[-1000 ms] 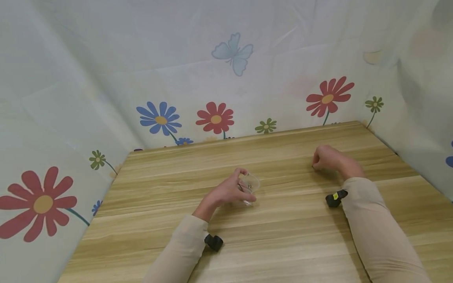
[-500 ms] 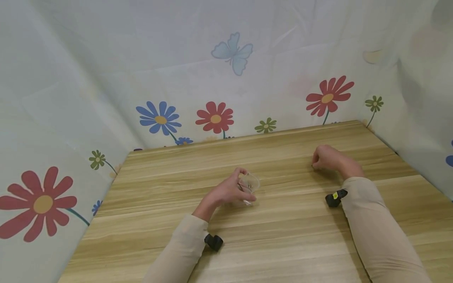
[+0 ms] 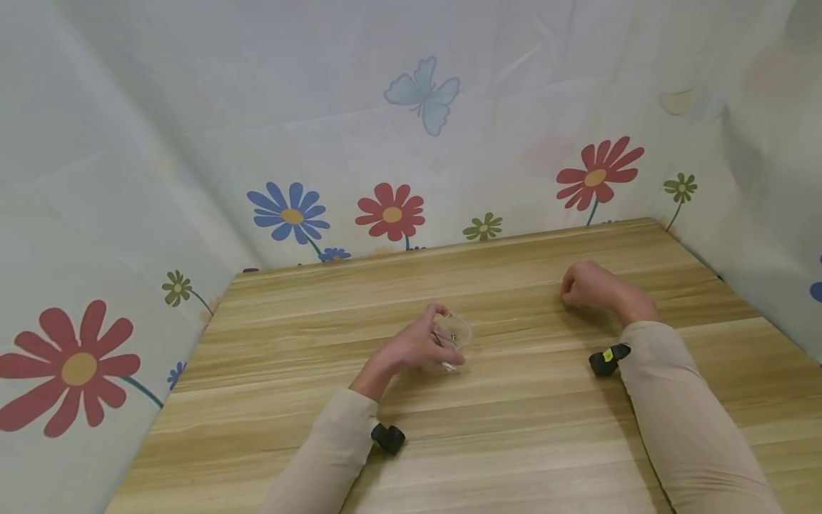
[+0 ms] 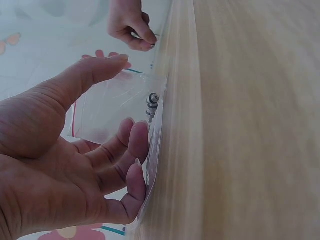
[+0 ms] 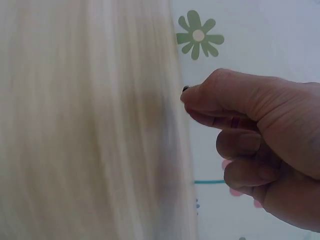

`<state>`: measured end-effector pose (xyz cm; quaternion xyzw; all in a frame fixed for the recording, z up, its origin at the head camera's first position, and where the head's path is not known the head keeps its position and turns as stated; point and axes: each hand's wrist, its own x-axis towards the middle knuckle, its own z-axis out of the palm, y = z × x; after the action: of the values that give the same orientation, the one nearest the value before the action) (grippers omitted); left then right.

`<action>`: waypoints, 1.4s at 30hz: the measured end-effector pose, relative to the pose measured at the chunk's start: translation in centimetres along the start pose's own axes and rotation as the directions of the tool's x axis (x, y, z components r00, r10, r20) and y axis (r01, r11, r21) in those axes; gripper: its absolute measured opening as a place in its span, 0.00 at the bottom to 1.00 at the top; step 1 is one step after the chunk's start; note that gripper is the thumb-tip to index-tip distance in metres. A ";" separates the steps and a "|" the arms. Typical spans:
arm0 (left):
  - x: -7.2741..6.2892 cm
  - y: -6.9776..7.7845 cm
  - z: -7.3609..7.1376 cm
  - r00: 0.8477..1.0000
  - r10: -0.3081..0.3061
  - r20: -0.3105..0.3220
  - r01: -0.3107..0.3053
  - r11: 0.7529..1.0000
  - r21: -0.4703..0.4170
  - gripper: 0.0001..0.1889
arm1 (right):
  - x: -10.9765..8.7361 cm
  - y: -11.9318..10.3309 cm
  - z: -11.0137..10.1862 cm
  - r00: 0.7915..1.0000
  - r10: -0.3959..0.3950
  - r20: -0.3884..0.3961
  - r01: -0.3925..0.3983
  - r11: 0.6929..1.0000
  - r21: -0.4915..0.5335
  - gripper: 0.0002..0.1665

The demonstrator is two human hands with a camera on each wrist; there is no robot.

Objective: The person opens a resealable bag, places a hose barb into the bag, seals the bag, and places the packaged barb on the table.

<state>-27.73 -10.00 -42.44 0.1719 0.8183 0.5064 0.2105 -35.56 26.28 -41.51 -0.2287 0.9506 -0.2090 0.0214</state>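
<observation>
Wood-grain counter (image 3: 514, 407) below, we see the left hand (image 3: 416, 347) curled round a clear bag (image 4: 110, 112) of metal parts (image 4: 152, 104), right hand (image 3: 595, 287) pinching a tiny dark piece (image 5: 185, 88), likely dropped if that grip slips.

Clear, red-striped bag (image 4: 112, 107), brown-streaked table (image 3: 514, 435), beige sleeves (image 3: 693, 421), white backdrop (image 3: 308, 78) — red, blue, green flowers (image 3: 392, 214)

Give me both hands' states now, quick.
Left hand: holding a clear zip bag, thumb spread.
Right hand: closed, pinching a small dark-tipped item, identity unclear.
</observation>
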 end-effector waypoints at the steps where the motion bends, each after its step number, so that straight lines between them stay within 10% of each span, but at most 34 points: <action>1: 0.0 0.0 0.0 1.000 0.001 -0.002 -0.001 1.000 0.005 0.44 | 0.0 -0.2 -0.1 1.000 -0.005 -0.007 0.005 1.000 0.001 0.05; 42: 0.0 0.1 -0.1 1.000 -0.003 -0.007 0.003 0.999 0.038 0.44 | 1.6 -12.2 1.2 0.924 -0.381 0.010 0.381 0.925 0.006 0.06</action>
<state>-27.75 -10.04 -42.35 0.1728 0.8287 0.4911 0.2054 -31.65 15.29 -37.53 -0.4101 0.8875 -0.2099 -0.0139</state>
